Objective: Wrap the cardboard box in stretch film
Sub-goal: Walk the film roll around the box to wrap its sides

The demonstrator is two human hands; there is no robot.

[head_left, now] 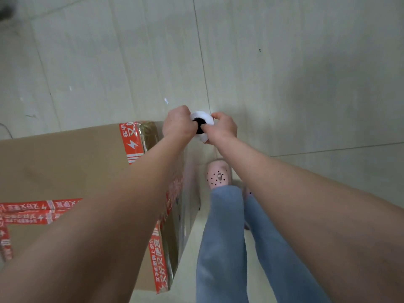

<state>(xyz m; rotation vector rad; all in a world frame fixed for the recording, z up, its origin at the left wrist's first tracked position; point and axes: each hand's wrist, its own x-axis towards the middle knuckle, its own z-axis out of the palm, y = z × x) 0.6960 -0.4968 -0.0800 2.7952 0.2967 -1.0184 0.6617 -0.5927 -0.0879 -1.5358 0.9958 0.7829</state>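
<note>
Both hands are gripping the roll of stretch film (201,117), held out in front at arm's length. The left hand (178,123) is curling round its left side and the right hand (223,129) round its right, fingers reaching to the dark hole in the middle. From my feed I am looking at the roll end-on: a white ring around a black core.

The cardboard box (65,160) is sitting on the floor (284,73) to the left, partly under the left forearm and just beside the person's legs. Red printed tape (133,141) is running along its top edges and corner, and a glossy sheet of film (175,215) is lying over the side that faces the legs. I cannot tell whether that sheet is joining up with the roll.

The floor is showing as large pale tiles with thin dark joints, scuffed and speckled in places. Below the hands, a pink clog (218,174) and blue jeans (220,237) are standing on it. A thin cord (5,127) is trailing in at the left edge, and a blurred dark shape (6,9) is sitting in the top left corner.
</note>
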